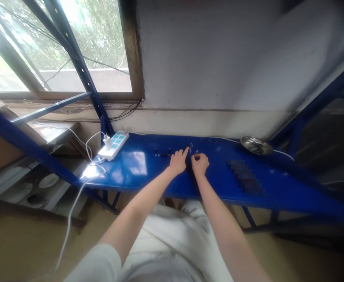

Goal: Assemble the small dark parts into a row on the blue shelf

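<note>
My left hand (pixel 178 161) lies palm down over the blue tabletop, its fingers stretched out. The index fingertip touches or nearly touches a small dark piece (pixel 187 146). Just right of it, my right hand (pixel 200 164) has thumb and fingers closed in a pinch. What they hold is too small to make out. A few small clear pieces (pixel 191 147) lie on the table beyond the hands. To the left of my left hand are several small dark pieces (pixel 155 152), whose kind I cannot tell.
A white power strip (pixel 114 146) with a plug and white cables sits at the table's left end. A shiny metal dish (pixel 256 145) stands at the back right, near a blurred dark object (pixel 246 178). Blue frame posts (pixel 85 78) rise at both ends of the blue table (pixel 148 180).
</note>
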Available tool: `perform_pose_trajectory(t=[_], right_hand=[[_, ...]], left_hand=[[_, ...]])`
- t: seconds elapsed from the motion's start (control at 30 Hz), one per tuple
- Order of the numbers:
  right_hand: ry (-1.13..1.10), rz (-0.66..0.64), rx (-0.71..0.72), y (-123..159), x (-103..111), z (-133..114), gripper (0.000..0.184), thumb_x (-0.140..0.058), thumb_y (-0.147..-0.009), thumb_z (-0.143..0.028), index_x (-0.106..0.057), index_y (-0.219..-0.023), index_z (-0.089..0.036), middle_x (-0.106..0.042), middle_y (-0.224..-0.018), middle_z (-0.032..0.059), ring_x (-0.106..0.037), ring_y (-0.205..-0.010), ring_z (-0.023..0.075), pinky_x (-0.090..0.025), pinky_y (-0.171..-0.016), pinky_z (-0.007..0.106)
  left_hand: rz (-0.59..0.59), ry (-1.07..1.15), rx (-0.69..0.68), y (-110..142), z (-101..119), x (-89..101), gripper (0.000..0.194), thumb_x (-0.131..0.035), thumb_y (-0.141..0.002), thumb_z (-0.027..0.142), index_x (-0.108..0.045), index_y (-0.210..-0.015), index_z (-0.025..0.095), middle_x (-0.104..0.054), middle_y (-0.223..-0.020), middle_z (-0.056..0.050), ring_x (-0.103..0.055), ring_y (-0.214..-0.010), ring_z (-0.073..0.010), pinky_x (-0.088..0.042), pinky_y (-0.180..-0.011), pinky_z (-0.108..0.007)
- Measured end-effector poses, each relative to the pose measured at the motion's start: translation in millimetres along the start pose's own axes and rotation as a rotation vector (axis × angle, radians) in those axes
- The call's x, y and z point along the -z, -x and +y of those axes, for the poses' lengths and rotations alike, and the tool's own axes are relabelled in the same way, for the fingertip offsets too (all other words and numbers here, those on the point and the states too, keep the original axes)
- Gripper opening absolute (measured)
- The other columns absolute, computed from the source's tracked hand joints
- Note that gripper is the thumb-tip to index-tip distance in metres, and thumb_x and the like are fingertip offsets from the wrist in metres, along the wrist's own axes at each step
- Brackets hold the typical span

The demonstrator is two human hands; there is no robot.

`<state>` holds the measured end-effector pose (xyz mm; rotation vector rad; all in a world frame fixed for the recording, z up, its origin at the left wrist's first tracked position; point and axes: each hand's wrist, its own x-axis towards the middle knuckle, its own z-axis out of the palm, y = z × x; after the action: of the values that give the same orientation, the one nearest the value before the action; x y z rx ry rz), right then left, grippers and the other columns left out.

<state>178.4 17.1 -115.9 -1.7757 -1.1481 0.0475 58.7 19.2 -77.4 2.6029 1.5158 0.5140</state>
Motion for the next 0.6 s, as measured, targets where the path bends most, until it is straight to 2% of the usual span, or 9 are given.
perform_pose_trajectory(t=[0.13,0.27,0.43,0.5,0.6], right_hand=[[0.001,-0.003,0.029,1,1,-1,0.011,-0.049,-0.072,-0.029,-0.049,-0.068,-0.019,-0.06,-0.08,0.0062,-0.05,-0.082,0.0215,-0.034,-0.075,0.033],[0.029,-0.033,0.026,2,2,-2,0.009,-0.048,-0.072,-0.027,-0.049,-0.069,-0.019,-0.06,-0.082,0.0067,-0.05,-0.083,0.0218,-0.033,-0.075,0.033],[0.073,-0.056,0.04,2,3,-2,0.009,-0.047,-0.073,-0.026,-0.049,-0.07,-0.019,-0.06,-0.084,0.0078,-0.049,-0.084,0.0229,-0.031,-0.074,0.033],[0.083,-0.06,0.046,3,3,-2,0.009,-0.047,-0.074,-0.026,-0.049,-0.07,-0.019,-0.059,-0.084,0.008,-0.049,-0.083,0.0228,-0.031,-0.073,0.033],[0.098,-0.067,0.053,3,3,-1,0.009,-0.047,-0.074,-0.026,-0.049,-0.071,-0.018,-0.059,-0.083,0.008,-0.048,-0.083,0.0224,-0.03,-0.072,0.032]], left_hand=[[-0.055,-0.075,-0.001,-17,2,-5.9,0.067,-0.035,-0.079,0.008,-0.015,-0.142,0.021,-0.038,-0.136,-0.011,-0.038,-0.116,-0.0249,-0.036,-0.091,-0.039],[-0.044,-0.08,0.022,-28,2,-14.2,0.058,-0.038,-0.08,0.009,-0.029,-0.137,0.017,-0.041,-0.132,-0.016,-0.042,-0.113,-0.0281,-0.036,-0.089,-0.042],[0.078,-0.057,-0.03,-35,1,-14.5,0.037,-0.037,-0.08,0.004,-0.055,-0.111,0.012,-0.055,-0.109,-0.015,-0.05,-0.099,-0.0254,-0.038,-0.083,-0.039],[0.103,-0.056,-0.051,-36,0,-10.5,0.029,-0.037,-0.081,0.004,-0.059,-0.098,0.011,-0.058,-0.101,-0.014,-0.052,-0.094,-0.0239,-0.038,-0.082,-0.037],[0.137,0.013,-0.059,-35,-4,-1.7,0.02,-0.042,-0.083,0.01,-0.061,-0.089,0.012,-0.059,-0.095,-0.012,-0.054,-0.09,-0.0226,-0.039,-0.079,-0.036]])
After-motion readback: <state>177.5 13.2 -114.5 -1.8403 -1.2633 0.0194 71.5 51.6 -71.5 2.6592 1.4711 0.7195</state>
